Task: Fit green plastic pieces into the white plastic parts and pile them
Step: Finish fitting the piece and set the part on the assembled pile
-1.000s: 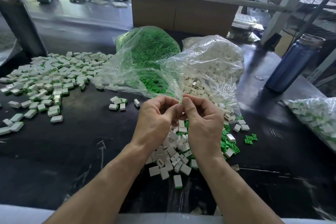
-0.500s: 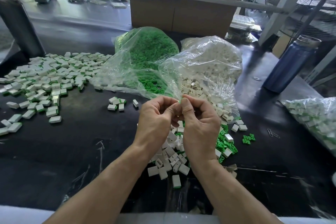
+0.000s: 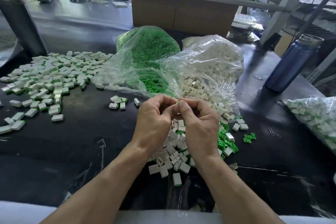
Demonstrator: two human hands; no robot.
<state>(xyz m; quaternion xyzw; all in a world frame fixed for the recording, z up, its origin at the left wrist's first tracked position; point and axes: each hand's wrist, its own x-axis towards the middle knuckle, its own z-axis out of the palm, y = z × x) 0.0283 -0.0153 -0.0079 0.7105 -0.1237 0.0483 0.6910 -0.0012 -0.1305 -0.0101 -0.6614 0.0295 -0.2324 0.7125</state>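
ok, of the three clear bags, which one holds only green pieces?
The back-left bag, behind the hands. The bag beside it holds white parts; the far-right bag holds white-and-green ones.

Hands almost unmoved since a second ago. Right hand [image 3: 199,123] thumb tip now pressed over a green piece [image 3: 177,102], left hand [image 3: 154,118] fingertips meeting it. Whole view shifted slightly.

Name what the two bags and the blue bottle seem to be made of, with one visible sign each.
Bags: thin clear plastic film, likely; they crinkle, shine and show their contents.
Blue bottle: probably coated metal; matte blue body, silvery rim.
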